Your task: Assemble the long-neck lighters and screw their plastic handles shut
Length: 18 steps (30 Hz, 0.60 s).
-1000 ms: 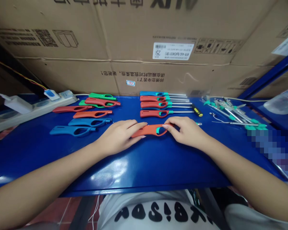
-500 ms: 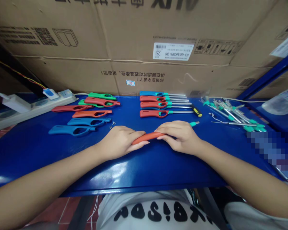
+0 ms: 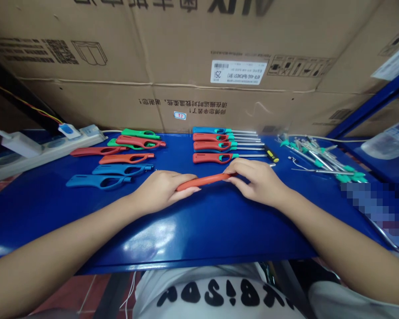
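Observation:
An orange-red lighter handle (image 3: 208, 179) is held edge-on above the blue table (image 3: 186, 235), between my two hands. My left hand (image 3: 161, 188) is closed round its left end, thumb below and fingers over the top. At the other end my right hand (image 3: 254, 179) pinches it between thumb and fingertips. The tip of a metal tube pokes out just beyond the right hand; how it joins the handle is hidden. Behind the hands lie several lighters with metal tubes (image 3: 214, 158), red and blue, in a stacked row.
Loose handles in blue (image 3: 86, 180), orange (image 3: 116, 158) and green (image 3: 133, 132) lie at the left, near a white power strip (image 3: 53, 148). A yellow-black screwdriver (image 3: 271, 153) rests behind my right hand. Metal tubes with green ends (image 3: 324, 159) are heaped at the right. A cardboard box (image 3: 186, 53) stands behind.
My right hand has slid right and slightly up along the handle, so more of it shows between the hands. My left hand has shifted slightly left.

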Tool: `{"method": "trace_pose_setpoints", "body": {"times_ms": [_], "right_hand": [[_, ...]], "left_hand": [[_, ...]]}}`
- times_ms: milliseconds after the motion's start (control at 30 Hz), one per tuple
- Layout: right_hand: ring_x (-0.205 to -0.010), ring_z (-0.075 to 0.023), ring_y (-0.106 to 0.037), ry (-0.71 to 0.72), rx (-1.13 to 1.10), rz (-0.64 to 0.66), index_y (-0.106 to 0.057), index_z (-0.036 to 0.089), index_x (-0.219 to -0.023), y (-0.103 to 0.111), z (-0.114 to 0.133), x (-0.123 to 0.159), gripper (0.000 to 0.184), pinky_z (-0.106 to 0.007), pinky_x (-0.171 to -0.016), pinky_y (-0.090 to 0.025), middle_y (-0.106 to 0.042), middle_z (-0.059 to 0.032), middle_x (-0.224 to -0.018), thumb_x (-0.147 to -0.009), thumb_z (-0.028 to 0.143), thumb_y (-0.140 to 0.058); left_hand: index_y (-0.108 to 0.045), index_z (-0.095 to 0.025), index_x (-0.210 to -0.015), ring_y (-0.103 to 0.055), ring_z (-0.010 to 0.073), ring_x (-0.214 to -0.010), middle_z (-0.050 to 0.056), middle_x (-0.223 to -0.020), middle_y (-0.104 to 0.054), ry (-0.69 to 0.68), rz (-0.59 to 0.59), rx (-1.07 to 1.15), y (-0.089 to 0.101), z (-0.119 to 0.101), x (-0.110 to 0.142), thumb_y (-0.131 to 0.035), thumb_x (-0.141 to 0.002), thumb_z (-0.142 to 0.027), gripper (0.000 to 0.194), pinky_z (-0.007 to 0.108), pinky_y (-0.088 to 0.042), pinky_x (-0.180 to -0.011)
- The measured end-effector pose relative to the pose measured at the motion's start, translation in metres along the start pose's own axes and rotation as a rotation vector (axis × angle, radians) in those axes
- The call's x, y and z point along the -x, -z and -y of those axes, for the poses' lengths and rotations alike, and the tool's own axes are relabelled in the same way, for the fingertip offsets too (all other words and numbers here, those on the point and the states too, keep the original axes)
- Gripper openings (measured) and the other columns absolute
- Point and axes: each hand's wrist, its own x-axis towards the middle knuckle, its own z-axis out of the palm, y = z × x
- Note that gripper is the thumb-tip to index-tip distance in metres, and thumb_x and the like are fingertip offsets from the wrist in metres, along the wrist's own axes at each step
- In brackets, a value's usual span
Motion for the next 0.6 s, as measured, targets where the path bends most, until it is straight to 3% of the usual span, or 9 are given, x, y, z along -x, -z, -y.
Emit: {"method": "trace_pose_setpoints", "body": {"times_ms": [200, 367, 500, 600], "right_hand": [[-0.077, -0.0187, -0.067, 0.043, 0.089, -0.008, -0.066, 0.019, -0.094, -0.002, 0.013, 0.000, 0.014, -0.030, -0.069, -0.047, -0.075, -0.0058, -0.091, -0.099, 0.026, -0.055], [-0.086, -0.0197, -0.068, 0.060, 0.015, 0.201, -0.066, 0.019, -0.099, -0.009, 0.019, -0.006, 0.016, -0.034, -0.081, -0.048, -0.074, -0.0056, -0.097, -0.100, 0.032, -0.056], [-0.109, -0.0268, -0.065, 0.016, 0.056, 0.232, -0.062, 0.019, -0.119, -0.001, -0.002, -0.005, 0.033, -0.043, -0.097, -0.044, -0.071, -0.0100, -0.118, -0.091, 0.037, -0.069], [-0.110, -0.0285, -0.064, -0.057, 0.100, 0.200, -0.063, 0.021, -0.116, 0.011, -0.028, 0.000, 0.033, -0.047, -0.099, -0.043, -0.072, -0.0101, -0.117, -0.088, 0.035, -0.072]], "left_hand": [[-0.063, -0.017, -0.126, -0.073, 0.0229, -0.093, 0.008, -0.112, -0.074, -0.006, 0.022, -0.023, 0.001, -0.018, 0.000, -0.043, -0.105, -0.040, 0.037, 0.033, -0.055, -0.079], [-0.065, -0.019, -0.124, -0.073, 0.0208, -0.085, 0.006, -0.108, -0.073, -0.067, -0.011, -0.153, -0.004, -0.026, 0.002, -0.044, -0.105, -0.038, 0.035, 0.030, -0.055, -0.070], [-0.068, -0.019, -0.117, -0.073, 0.0187, -0.082, 0.005, -0.105, -0.074, -0.062, -0.052, -0.180, -0.005, -0.017, 0.001, -0.045, -0.105, -0.036, 0.032, 0.028, -0.055, -0.069], [-0.070, -0.019, -0.115, -0.073, 0.0176, -0.082, 0.005, -0.103, -0.075, -0.058, -0.097, -0.174, -0.001, -0.008, 0.000, -0.046, -0.104, -0.035, 0.030, 0.027, -0.055, -0.068]]}}
